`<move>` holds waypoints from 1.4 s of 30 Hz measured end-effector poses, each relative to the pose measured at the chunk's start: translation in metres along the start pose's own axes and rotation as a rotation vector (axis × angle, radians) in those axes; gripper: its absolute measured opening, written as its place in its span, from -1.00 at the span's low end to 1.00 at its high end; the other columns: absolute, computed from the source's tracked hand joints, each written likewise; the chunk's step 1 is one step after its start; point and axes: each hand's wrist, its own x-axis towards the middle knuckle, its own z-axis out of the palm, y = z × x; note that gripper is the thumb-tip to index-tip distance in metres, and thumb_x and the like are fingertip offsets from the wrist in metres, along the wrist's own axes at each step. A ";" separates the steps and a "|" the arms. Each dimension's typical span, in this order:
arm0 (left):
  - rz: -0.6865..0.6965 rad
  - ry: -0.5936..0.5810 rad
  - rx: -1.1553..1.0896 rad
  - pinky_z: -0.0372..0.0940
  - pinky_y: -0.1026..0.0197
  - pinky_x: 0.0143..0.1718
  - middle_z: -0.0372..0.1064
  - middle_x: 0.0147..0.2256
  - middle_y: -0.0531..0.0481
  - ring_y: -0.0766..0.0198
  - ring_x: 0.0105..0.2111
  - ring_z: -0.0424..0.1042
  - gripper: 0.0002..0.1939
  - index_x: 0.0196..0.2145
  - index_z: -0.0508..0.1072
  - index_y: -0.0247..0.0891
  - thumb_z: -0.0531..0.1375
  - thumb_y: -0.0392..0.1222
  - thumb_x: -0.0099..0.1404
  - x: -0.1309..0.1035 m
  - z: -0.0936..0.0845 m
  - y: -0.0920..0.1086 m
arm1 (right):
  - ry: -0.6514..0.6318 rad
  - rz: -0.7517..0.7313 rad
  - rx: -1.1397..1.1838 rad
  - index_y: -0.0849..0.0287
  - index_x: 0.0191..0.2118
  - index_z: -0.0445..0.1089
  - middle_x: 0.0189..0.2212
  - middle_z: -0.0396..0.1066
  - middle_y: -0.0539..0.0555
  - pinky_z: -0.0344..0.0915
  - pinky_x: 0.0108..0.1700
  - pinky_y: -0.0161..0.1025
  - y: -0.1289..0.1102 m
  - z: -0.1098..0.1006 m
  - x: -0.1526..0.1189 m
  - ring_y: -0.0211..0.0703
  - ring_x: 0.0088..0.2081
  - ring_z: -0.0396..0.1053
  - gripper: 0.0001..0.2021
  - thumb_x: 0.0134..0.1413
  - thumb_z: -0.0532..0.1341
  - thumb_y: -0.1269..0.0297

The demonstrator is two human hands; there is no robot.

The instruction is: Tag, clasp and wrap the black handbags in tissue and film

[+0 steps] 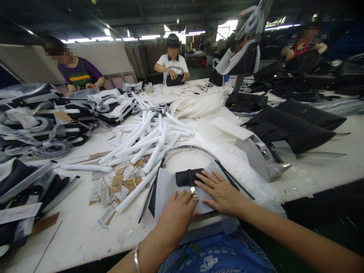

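Observation:
A black handbag (152,203) lies at the table edge in front of me, its front covered by a pale grey wrapping sheet (167,181). Its handle, wrapped in clear film, arches away from me. Over the sheet sits a black flap (184,178) with a strap and a gold clasp (194,193). My left hand (178,212) rests on the sheet with its fingertips beside the clasp; the thumb is partly hidden. With fingers spread, my right hand (223,193) presses flat on the flap's right end and the sheet.
White foam tubes (148,140) and paper tags (116,184) are heaped beyond the bag. Wrapped bags (42,117) pile up on the left. A tape dispenser (257,155) and black bags (292,125) stand to the right. Co-workers (172,62) work around the table.

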 end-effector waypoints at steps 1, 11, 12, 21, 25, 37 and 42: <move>-0.025 0.007 0.017 0.36 -0.22 0.06 0.42 0.10 -0.26 -0.11 0.07 0.43 -0.58 0.08 0.39 -0.31 0.23 -0.03 0.37 -0.002 0.003 0.005 | 0.051 -0.013 -0.001 0.19 0.33 0.18 0.35 0.12 0.25 0.01 0.32 0.23 -0.001 -0.001 -0.001 0.16 0.37 0.02 -0.46 0.32 0.15 0.10; 0.024 0.153 0.074 0.27 -0.23 0.19 0.27 0.24 -0.27 -0.04 0.25 0.26 -0.52 0.26 0.21 -0.32 0.09 -0.12 0.46 -0.028 0.036 -0.003 | 0.159 -0.277 0.171 0.20 -0.22 0.47 -0.48 0.49 -0.01 0.26 -0.50 -0.27 -0.068 0.014 -0.101 -0.22 -0.51 0.35 -0.77 0.39 0.07 0.37; 0.022 0.157 0.069 0.27 -0.23 0.19 0.27 0.24 -0.27 -0.04 0.25 0.26 -0.52 0.26 0.21 -0.32 0.09 -0.12 0.46 -0.028 0.035 -0.003 | 0.121 -0.213 0.184 0.21 -0.21 0.47 -0.48 0.48 0.00 0.29 -0.47 -0.28 -0.071 0.027 -0.112 -0.21 -0.50 0.36 -0.73 0.41 0.02 0.36; -0.002 0.182 0.044 0.25 -0.23 0.21 0.27 0.24 -0.26 -0.02 0.25 0.26 -0.52 0.26 0.24 -0.30 0.11 -0.10 0.45 -0.027 0.032 0.000 | 0.057 0.114 0.187 0.07 0.15 0.39 -0.10 0.59 0.06 0.43 -0.12 -0.29 -0.064 0.125 -0.126 -0.15 -0.17 0.54 -0.56 0.34 -0.07 0.52; -0.018 0.171 0.042 0.24 -0.20 0.22 0.28 0.23 -0.24 -0.01 0.25 0.27 -0.54 0.24 0.26 -0.28 0.12 -0.10 0.45 -0.027 0.029 0.001 | -0.015 0.232 0.244 0.01 0.10 0.42 -0.23 0.60 0.01 0.43 -0.24 -0.30 -0.072 0.125 -0.112 -0.13 -0.27 0.56 -0.57 0.27 0.02 0.52; -0.052 0.105 -0.047 0.18 -0.26 0.25 0.27 0.24 -0.24 -0.04 0.25 0.26 -0.42 0.25 0.23 -0.22 0.26 -0.14 0.33 -0.027 0.025 0.002 | 0.142 0.143 0.279 -0.07 0.15 0.40 -0.09 0.56 0.11 0.49 -0.16 -0.28 -0.065 -0.040 -0.156 -0.06 -0.16 0.55 -0.64 0.25 0.24 0.19; -0.081 -0.073 -0.164 0.37 -0.04 0.08 0.47 0.07 -0.14 0.03 0.03 0.50 -0.51 0.14 0.33 -0.17 0.23 -0.38 0.28 -0.011 -0.007 -0.005 | 0.407 0.143 -0.084 -0.01 0.07 0.47 -0.17 0.55 0.14 0.45 -0.17 -0.09 -0.077 -0.039 -0.115 0.00 -0.22 0.49 -0.69 0.34 0.08 0.33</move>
